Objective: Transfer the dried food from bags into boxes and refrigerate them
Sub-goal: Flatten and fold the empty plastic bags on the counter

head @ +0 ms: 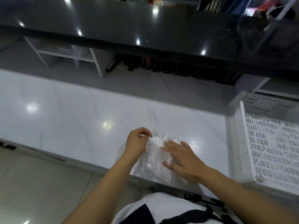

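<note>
Head view: the left hand's (137, 143) fingers are curled, thumb and forefinger pinching the upper left edge of a clear bag (155, 159). The right hand's (182, 160) fingers are straight and spread, pressing flat on the bag's right half, palm down. Both forearms come up from the bottom edge, the left from about 7 o'clock, the right from about 4 o'clock, converging on the bag.

The bag lies crumpled on the white counter (72, 113), at its near edge, just ahead of the person's white shirt (161, 207). Its long axis runs roughly from 12 to 6 o'clock, tilting slightly toward 5 o'clock at the near end; what is inside cannot be told through the wrinkled plastic.

At 3 o'clock from the hands, near but apart, sits a white perforated basket (267, 143) on the counter. Beyond the counter, at 12 o'clock, runs a glossy black table (129, 21) across the whole view, with a white frame (64, 54) and dark items beneath it on the grey floor.
</note>
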